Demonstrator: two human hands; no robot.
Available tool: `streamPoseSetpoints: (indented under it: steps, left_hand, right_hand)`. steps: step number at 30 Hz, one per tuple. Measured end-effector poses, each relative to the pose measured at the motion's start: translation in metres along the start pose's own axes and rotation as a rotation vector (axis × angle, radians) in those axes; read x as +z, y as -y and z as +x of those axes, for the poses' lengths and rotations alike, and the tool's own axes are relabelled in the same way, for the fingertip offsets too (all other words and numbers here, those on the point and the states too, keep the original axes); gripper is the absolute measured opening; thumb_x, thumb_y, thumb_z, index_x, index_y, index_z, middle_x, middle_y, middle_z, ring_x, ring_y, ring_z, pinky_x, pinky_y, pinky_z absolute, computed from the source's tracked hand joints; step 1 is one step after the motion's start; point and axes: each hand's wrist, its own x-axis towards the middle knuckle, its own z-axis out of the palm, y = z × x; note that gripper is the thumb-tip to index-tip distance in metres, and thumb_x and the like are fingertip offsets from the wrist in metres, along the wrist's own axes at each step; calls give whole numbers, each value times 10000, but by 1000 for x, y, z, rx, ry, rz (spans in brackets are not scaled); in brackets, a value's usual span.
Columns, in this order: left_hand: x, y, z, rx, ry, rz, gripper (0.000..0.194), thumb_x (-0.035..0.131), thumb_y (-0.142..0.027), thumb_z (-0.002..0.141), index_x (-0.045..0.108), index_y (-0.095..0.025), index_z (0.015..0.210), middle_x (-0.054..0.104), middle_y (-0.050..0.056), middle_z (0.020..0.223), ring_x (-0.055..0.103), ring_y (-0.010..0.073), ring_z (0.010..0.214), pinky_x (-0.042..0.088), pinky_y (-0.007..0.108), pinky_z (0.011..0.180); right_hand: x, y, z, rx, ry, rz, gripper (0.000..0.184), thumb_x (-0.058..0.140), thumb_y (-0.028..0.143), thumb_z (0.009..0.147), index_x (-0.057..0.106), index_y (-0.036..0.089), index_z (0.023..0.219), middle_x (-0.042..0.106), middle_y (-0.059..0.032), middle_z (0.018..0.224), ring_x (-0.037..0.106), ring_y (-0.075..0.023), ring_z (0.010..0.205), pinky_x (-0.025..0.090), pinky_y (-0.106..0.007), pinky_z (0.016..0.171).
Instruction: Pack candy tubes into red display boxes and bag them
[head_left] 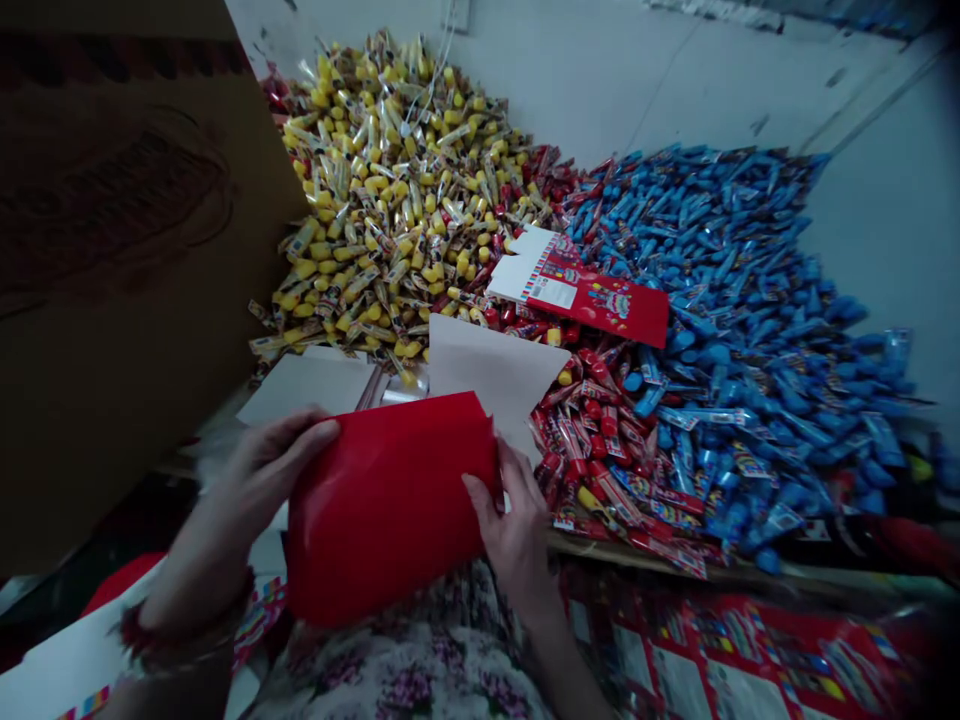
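Observation:
Between my hands, close to my lap, is a plain red cardboard carton (390, 500), tilted with its broad red face toward me. My left hand (274, 465) grips its upper left edge, thumb along the top. At the right edge my right hand (517, 530) holds it, with the thumb on the near face and the other fingers behind. Just beyond it stands a white card panel (487, 370); I cannot tell whether this joins the carton. Another white card piece (304, 390) lies past my left hand. A printed red carton (600, 300) rests on the heap behind.
Yellow-capped wrapped tubes (390, 190) are heaped at the back left, red ones (600, 420) in the middle, blue ones (735, 270) at right. A large brown cardboard box (150, 250) blocks the left side. Printed red packs (720, 650) lie below the table edge at right.

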Motion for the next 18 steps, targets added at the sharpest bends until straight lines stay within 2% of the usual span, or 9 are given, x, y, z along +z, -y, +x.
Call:
streamPoseSetpoints:
  steps: [2, 4, 7, 9, 10, 12, 14, 15, 18]
  left_hand:
    - [19, -6, 11, 109, 83, 9, 352, 506, -499, 809, 527, -193, 636, 461, -26, 566, 415, 113, 529, 350, 195, 441]
    - [34, -8, 19, 247, 140, 74, 359, 481, -486, 840, 539, -192, 644, 464, -20, 557, 433, 123, 532, 368, 211, 462]
    - [51, -7, 24, 457, 10, 165, 334, 493, -491, 874, 616, -205, 995, 636, 34, 866, 591, 194, 803, 492, 299, 711]
    - [63, -6, 25, 576, -137, 172, 580, 543, -552, 838, 455, -241, 1319, 560, 89, 1243, 541, 274, 1119, 454, 416, 936]
    - [69, -4, 25, 616, -148, 153, 712, 549, -578, 825, 325, -255, 1419, 471, 106, 1365, 478, 297, 1220, 412, 451, 1002]
    - [85, 5, 27, 654, -32, 91, 816, 498, -597, 847, 129, -262, 1493, 359, 126, 1465, 410, 298, 1300, 383, 459, 1049]
    - [102, 19, 32, 643, 86, 45, 765, 429, -569, 893, 93, -251, 1501, 358, 137, 1465, 407, 278, 1306, 381, 442, 1058]
    - [109, 28, 35, 623, 78, 29, 725, 413, -547, 908, 119, -243, 1498, 390, 139, 1439, 422, 270, 1290, 380, 439, 1059]
    - [125, 57, 45, 554, -99, -37, 615, 435, -479, 922, 256, -234, 1457, 491, 126, 1316, 502, 243, 1176, 402, 424, 1026]
  right_hand:
    - [-5, -11, -2, 89, 81, 56, 561, 536, 533, 861, 533, 172, 1290, 637, -139, 1155, 588, -264, 1099, 489, -402, 945]
    - [-11, -19, -4, 170, 31, 172, 631, 556, 545, 842, 474, 159, 1334, 633, -142, 1170, 603, -254, 1080, 509, -370, 906]
    - [-19, -26, -7, 241, -355, 242, 649, 505, 489, 885, 330, 156, 1413, 560, -164, 1274, 598, -237, 1086, 509, -357, 884]
    - [-20, -32, -8, 238, -573, 198, 669, 455, 470, 906, 237, 155, 1453, 530, -186, 1293, 595, -251, 1080, 510, -374, 864]
    - [-18, -36, -9, 228, -620, 172, 685, 433, 470, 910, 197, 148, 1467, 531, -196, 1280, 593, -263, 1079, 513, -381, 847]
    - [-10, -47, -11, 217, -613, 143, 685, 378, 464, 923, 158, 130, 1479, 559, -206, 1225, 588, -281, 1083, 520, -390, 817]
    - [3, -60, -13, 221, -536, 157, 638, 314, 441, 940, 171, 122, 1475, 584, -198, 1184, 595, -273, 1073, 522, -395, 818]
    - [10, -67, -14, 228, -500, 168, 609, 276, 424, 950, 179, 127, 1473, 586, -191, 1185, 600, -261, 1066, 521, -396, 828]
    - [24, -86, -15, 204, -360, 99, 579, 189, 388, 966, 127, 151, 1490, 561, -177, 1244, 587, -238, 1102, 505, -411, 874]
